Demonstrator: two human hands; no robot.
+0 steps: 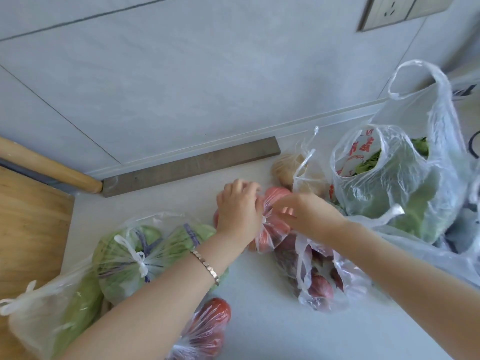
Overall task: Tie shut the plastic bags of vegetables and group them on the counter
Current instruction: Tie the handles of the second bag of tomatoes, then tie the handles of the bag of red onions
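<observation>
One tomato bag between left hand and right hand

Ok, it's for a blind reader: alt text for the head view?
Left hand and right hand pinch the neck of a tomato bag on a counter, between a tied bag of green vegetables and an open bag of greens.

The bench is white; the wall is pale grey with thin dark seams. The tomato bag shows pink-red through clear film, the green vegetable bag pale green with purple bands, the onion bag dark maroon. The large bag bears red print over dark green leaves. The cutting board is honey-brown wood grain.
</observation>
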